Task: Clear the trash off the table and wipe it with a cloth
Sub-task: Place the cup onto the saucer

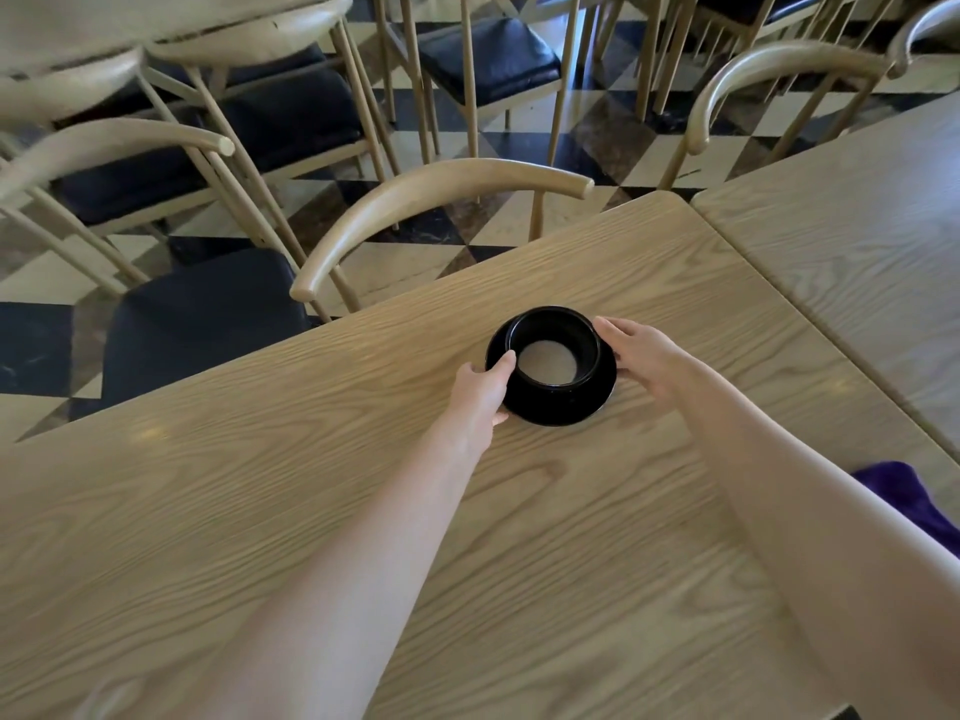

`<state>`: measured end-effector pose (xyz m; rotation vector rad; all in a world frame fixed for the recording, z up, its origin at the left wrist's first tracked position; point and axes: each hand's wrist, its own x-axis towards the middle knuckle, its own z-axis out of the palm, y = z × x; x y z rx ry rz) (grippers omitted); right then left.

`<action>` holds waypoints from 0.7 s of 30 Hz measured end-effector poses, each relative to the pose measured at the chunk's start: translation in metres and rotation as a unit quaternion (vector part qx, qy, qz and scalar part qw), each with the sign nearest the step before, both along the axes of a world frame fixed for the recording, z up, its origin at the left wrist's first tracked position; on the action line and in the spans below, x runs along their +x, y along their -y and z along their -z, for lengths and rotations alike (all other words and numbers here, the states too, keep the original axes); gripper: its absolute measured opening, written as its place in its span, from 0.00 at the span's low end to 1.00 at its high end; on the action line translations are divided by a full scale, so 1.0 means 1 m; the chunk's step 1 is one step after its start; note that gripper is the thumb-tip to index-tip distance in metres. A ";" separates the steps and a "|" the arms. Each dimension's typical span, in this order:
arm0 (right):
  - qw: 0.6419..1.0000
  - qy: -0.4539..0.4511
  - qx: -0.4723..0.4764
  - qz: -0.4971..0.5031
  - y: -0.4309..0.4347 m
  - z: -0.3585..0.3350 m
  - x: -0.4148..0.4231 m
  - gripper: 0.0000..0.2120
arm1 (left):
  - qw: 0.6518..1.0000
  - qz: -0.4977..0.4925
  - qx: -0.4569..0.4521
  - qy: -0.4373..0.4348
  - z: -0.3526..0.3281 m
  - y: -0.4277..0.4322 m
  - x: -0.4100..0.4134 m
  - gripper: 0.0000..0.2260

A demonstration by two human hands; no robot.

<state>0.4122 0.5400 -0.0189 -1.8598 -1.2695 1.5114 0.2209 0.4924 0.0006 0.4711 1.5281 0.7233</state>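
Observation:
A black cup point(556, 330) with pale liquid inside stands on a black saucer point(558, 405) near the far side of the wooden table point(311, 485). My left hand point(480, 392) grips the saucer's left rim, thumb resting against the cup's edge. My right hand point(641, 358) holds the saucer's right rim, fingers curled around it. A purple cloth point(914, 504) lies at the table's right edge, partly hidden behind my right forearm.
A second wooden table point(857, 241) adjoins on the right. A wooden chair with a curved back point(415, 210) and a dark seat is pushed against the far edge. More chairs stand on the black-and-white checkered floor point(597, 122) beyond.

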 end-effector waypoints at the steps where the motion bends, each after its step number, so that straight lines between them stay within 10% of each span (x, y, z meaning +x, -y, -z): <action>1: 1.000 0.010 -0.003 0.003 0.000 -0.006 -0.002 0.22 | 1.000 0.007 0.007 -0.012 0.000 0.000 -0.003 0.32; 9: 0.965 0.218 0.090 -0.117 -0.012 -0.064 -0.050 0.26 | 0.981 0.098 0.060 -0.158 -0.011 -0.001 -0.067 0.29; 21: 0.802 0.376 0.044 -0.462 0.016 -0.081 -0.232 0.27 | 0.900 0.298 0.002 -0.320 -0.056 0.056 -0.224 0.25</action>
